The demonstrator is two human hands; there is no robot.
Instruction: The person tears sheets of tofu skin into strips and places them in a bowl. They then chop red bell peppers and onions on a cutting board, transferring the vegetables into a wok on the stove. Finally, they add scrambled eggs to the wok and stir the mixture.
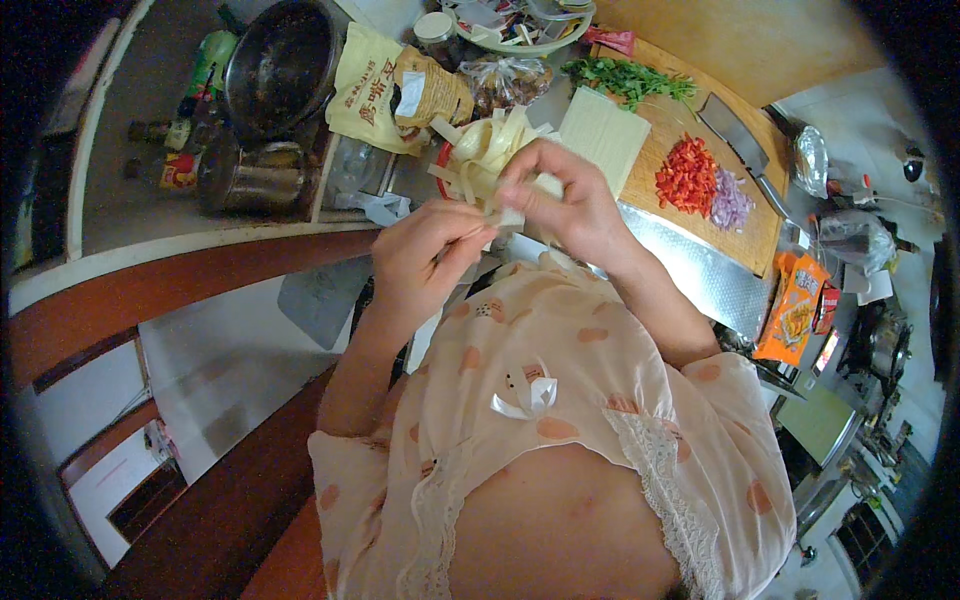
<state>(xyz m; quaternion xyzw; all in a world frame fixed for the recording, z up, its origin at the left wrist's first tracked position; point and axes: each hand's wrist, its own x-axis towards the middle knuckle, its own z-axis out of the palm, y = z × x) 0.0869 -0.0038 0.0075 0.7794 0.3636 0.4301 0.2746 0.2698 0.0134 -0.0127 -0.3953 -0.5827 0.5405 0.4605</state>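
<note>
My left hand (429,259) and my right hand (566,199) meet in front of my chest, fingertips pinching a narrow pale strip (511,218) that looks like tofu skin. Part of that strip is hidden by the fingers. Just beyond them, a heap of similar pale strips (484,146) fills a red-rimmed container (442,159), some ends hanging over its edge. To the right of the heap, a flat pale sheet or stack of sheets (606,135) lies partly on the wooden cutting board (645,161).
On the board are chopped red pepper (686,174), diced purple onion (731,201), green herbs (630,79) and a cleaver (739,135). Food bags (367,90) and a basket (525,49) stand behind. Left is a dark pot (281,67); right, an orange packet (791,307).
</note>
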